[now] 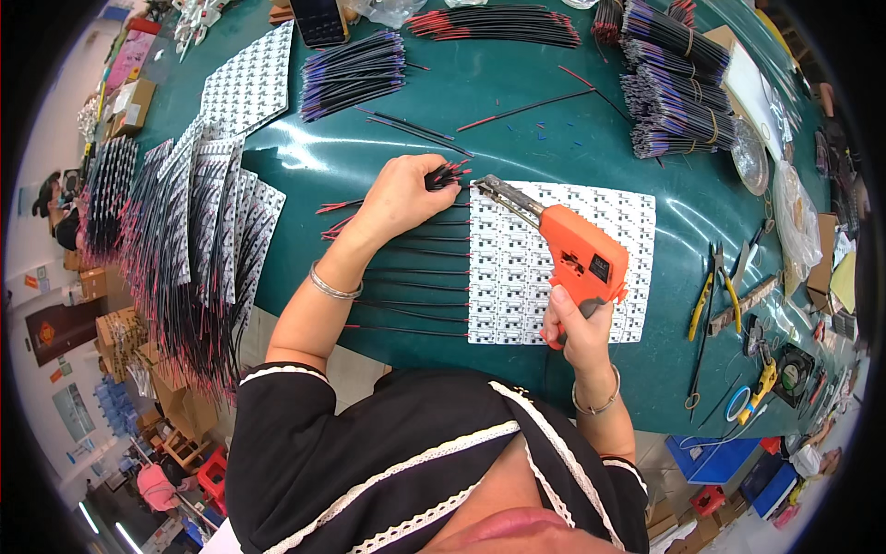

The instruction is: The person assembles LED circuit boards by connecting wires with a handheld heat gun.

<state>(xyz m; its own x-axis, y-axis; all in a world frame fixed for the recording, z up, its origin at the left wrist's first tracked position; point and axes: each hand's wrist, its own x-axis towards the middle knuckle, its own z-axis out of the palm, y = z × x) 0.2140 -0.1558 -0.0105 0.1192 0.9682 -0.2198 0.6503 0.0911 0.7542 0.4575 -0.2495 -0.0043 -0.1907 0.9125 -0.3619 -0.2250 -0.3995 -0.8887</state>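
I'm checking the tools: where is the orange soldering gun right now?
In the head view, the orange soldering gun is right of centre, in the right hand over the white board, its tip near the wires in the left hand.

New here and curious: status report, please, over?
Left hand grips wires. Right hand holds orange gun, tip near white panel. Loose wires lie beyond panel.

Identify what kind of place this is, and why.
Probably an electronics assembly workshop: a soldering gun over a white circuit-board panel, with wire bundles laid out on a green bench.
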